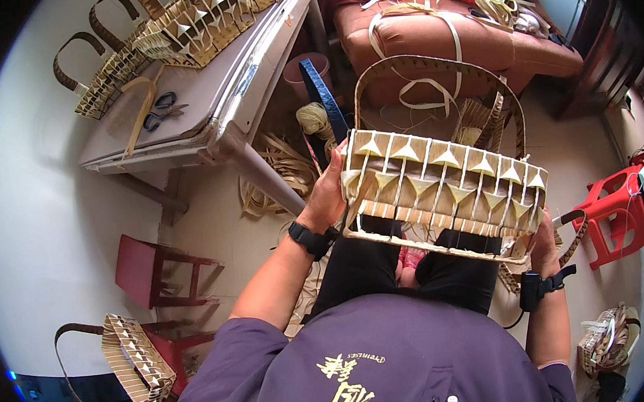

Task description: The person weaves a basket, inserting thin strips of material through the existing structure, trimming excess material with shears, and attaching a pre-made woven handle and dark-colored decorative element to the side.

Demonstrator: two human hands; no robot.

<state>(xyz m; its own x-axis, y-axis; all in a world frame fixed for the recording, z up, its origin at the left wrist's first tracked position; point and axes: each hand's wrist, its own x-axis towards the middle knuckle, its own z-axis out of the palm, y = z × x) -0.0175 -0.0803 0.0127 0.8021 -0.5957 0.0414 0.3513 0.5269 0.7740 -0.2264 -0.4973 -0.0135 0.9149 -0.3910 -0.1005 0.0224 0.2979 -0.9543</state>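
Both ends of this woven basket need watching

So the woven basket (443, 179) is at 1 o'clock from the wearer's chest, above the lap, arched handle (417, 58) toward 12. My worry is a twist: if one end gets pushed harder than the other, the thin pale cords (479, 195) could slip or pull the weave crooked. The black wrist unit (530, 291) at the basket's 5 o'clock has a dangling cable that might snag too, I reckon.

Hands: the left hand (327, 194) is closed on the basket's 9 o'clock end, fingertips tucked behind it. The right hand (544, 248) is against the 4 o'clock corner, mostly hidden, so can't tell how far open it is
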